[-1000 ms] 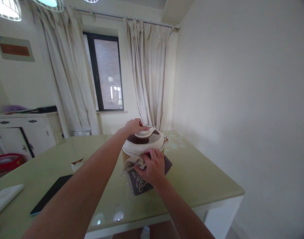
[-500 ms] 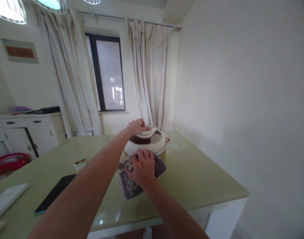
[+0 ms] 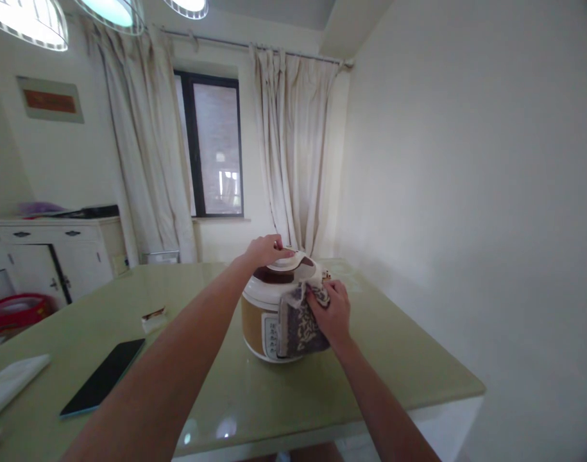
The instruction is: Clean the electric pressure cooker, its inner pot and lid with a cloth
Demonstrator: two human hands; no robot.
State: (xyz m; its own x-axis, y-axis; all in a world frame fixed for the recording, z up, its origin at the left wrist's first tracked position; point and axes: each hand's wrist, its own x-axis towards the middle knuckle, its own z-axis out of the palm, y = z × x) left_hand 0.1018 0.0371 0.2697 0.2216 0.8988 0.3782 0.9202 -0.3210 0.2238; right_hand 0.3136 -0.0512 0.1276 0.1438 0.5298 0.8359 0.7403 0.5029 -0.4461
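A white and tan rice cooker (image 3: 253, 321) stands upright on the pale green table, its lid closed and a label panel on its front. My left hand (image 3: 267, 250) is closed around the handle on top of the lid. In my right hand (image 3: 335, 309) is a grey and cream patterned cloth (image 3: 297, 327), bunched at the top under my fingers. The cloth lies against the cooker's right front side and hangs down over part of the panel.
On the table (image 3: 216, 391) to the left lie a black tablet (image 3: 105, 375), a small white packet (image 3: 153, 319) and a white flat object (image 3: 17, 382). A wall (image 3: 442, 192) runs along the right. A white cabinet (image 3: 81, 256) and a red basket (image 3: 18, 311) are beyond the table.
My right hand has moved the cloth from the cooker's front round to its right side, uncovering the front panel. My left hand stays on the lid handle. The view has shifted slightly.
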